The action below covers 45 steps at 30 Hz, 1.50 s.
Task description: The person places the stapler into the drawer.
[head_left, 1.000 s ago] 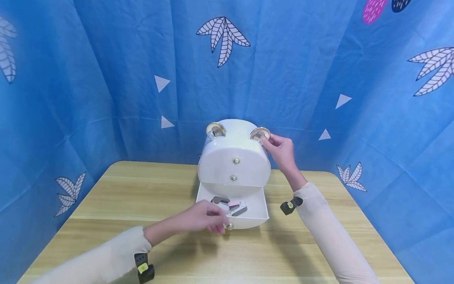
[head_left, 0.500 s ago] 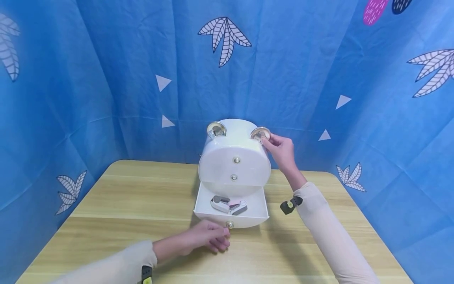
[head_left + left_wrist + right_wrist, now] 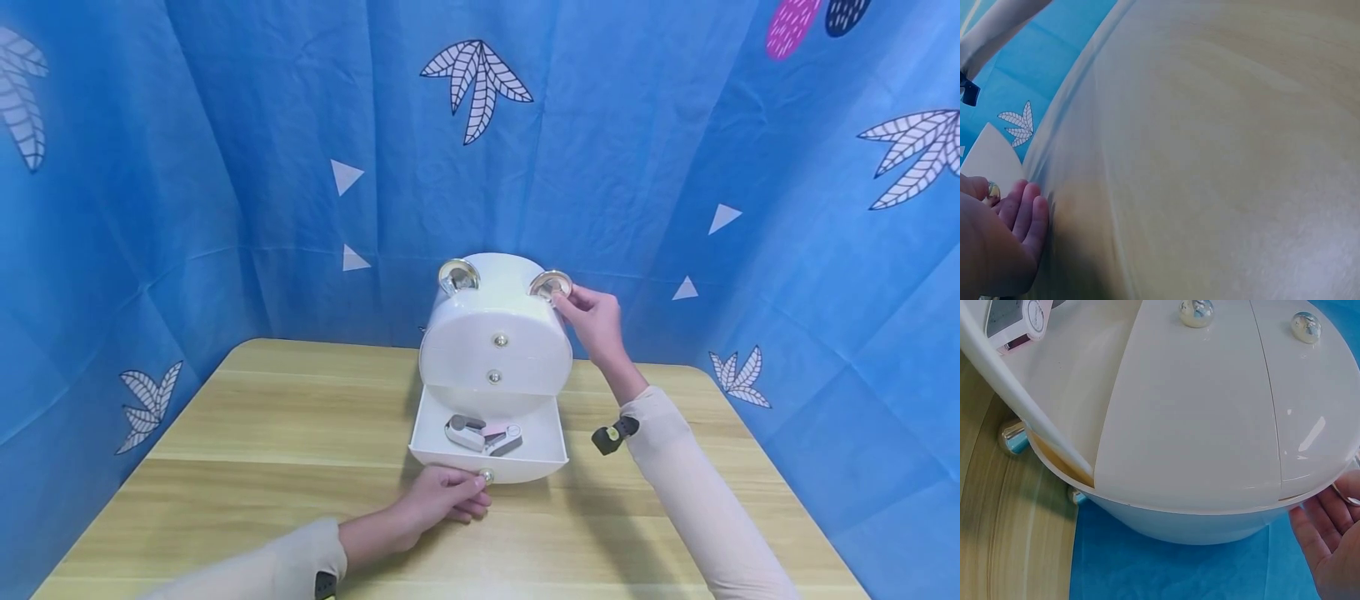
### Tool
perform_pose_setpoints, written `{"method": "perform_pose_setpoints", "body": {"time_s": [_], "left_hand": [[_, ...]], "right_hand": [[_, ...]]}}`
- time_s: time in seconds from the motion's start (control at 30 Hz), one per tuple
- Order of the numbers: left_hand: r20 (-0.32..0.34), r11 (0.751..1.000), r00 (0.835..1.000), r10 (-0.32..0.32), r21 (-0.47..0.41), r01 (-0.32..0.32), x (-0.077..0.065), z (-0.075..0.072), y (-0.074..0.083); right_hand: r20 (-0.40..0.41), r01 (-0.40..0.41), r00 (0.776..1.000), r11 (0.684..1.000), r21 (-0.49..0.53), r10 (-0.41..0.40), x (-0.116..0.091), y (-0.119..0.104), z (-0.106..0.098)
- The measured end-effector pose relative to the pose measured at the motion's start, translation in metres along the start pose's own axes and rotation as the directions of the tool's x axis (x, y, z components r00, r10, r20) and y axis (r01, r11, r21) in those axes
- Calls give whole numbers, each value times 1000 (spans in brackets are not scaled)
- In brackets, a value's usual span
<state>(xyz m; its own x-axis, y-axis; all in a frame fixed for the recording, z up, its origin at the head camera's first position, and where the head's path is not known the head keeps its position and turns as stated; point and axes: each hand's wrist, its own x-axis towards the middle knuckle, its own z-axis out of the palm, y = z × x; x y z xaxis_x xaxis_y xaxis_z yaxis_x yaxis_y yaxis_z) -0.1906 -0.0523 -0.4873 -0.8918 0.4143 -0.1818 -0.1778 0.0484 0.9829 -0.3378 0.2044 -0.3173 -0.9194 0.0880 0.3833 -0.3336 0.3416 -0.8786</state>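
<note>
A rounded white drawer box (image 3: 495,325) with two gold-rimmed ears stands on the table, its bottom drawer (image 3: 536,425) pulled out. At that drawer's front, my left hand (image 3: 442,504) pinches the shiny round knob (image 3: 487,477) with the thumb and a finger; the other fingers stretch out below. Up on the box, my right hand (image 3: 596,321) grips the right ear (image 3: 551,285) by its rim; the right wrist view shows those fingers (image 3: 1329,519) beside the box's edge. Inside the drawer lie a white-and-grey rounded gadget (image 3: 467,432) and a grey piece with pink (image 3: 506,437).
Two upper drawers with round knobs (image 3: 500,340) are shut. Small metallic feet (image 3: 1015,436) hold the box off the wooden table (image 3: 315,417). Blue patterned cloth (image 3: 615,167) hangs behind and at both sides. The left ear (image 3: 459,275) is untouched.
My left hand has moved from over the drawer's left front edge down below it, then up to the knob. The right hand has stayed on the ear, and the drawer remains out.
</note>
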Motion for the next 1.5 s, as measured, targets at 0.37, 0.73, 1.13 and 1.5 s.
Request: {"method": "perform_pose_setpoints", "body": {"time_s": [0.37, 0.73, 1.13, 1.5], "left_hand": [[-41, 999, 999, 29, -32, -31, 1, 5, 0], [-49, 998, 998, 51, -27, -52, 3, 13, 9], [-56, 997, 995, 77, 9, -77, 4, 8, 6], [-162, 997, 984, 74, 11, -73, 9, 11, 6]], "right_hand": [[9, -8, 1000, 1000, -1, 8, -1, 1, -2], [19, -15, 1000, 1000, -9, 15, 0, 2, -2], [22, 0, 1000, 1000, -2, 0, 1, 3, -1], [23, 6, 1000, 1000, -1, -6, 2, 3, -2]]}}
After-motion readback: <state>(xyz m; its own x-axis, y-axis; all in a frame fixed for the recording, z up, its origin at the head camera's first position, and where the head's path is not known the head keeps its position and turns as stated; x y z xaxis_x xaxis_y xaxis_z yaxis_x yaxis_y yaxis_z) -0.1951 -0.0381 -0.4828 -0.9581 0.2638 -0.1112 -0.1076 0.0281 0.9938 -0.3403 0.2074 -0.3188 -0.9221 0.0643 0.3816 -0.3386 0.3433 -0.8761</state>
